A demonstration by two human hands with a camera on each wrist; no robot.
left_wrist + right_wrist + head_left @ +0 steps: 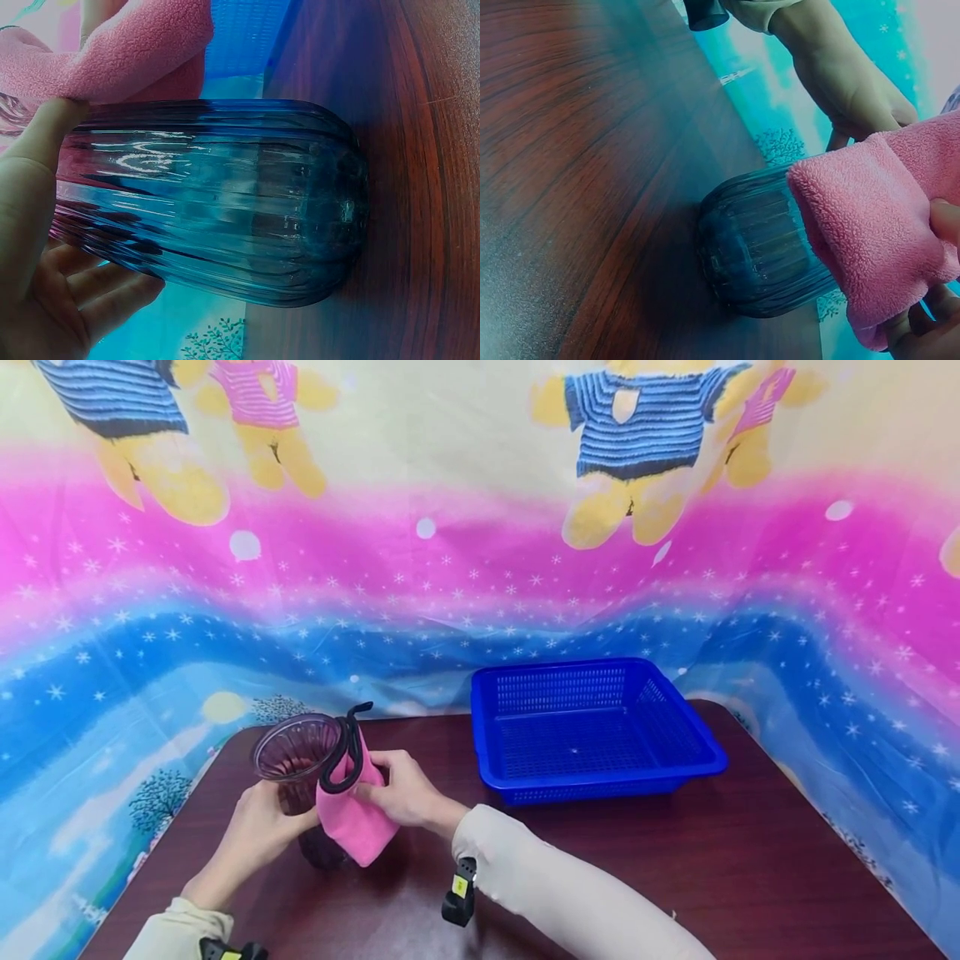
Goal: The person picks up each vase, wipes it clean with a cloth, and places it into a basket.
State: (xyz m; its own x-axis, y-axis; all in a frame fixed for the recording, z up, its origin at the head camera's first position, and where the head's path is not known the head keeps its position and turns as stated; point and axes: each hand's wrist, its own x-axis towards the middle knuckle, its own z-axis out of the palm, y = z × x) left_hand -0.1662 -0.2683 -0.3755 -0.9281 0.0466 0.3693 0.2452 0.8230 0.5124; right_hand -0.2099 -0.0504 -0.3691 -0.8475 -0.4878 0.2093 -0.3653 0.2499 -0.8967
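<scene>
A ribbed, tinted glass vase [295, 752] with a flared rim stands on the table at the left. My left hand [258, 828] grips it below the rim; in the left wrist view the thumb lies on one side of the vase [225, 202] and the fingers on the other. A pink fleecy cloth [358, 828] with a black edging hangs along the vase's right side. Pinched in my right hand [408, 789], it covers part of the glass. The right wrist view shows the vase's rounded base [754, 240] below the folded cloth [877, 225].
A blue plastic basket [592, 781] with mesh sides sits at the back right of the dark wooden table [637, 868]. Behind the table hangs a printed curtain [450, 560] with bears and snowflakes. Both wrists wear black straps.
</scene>
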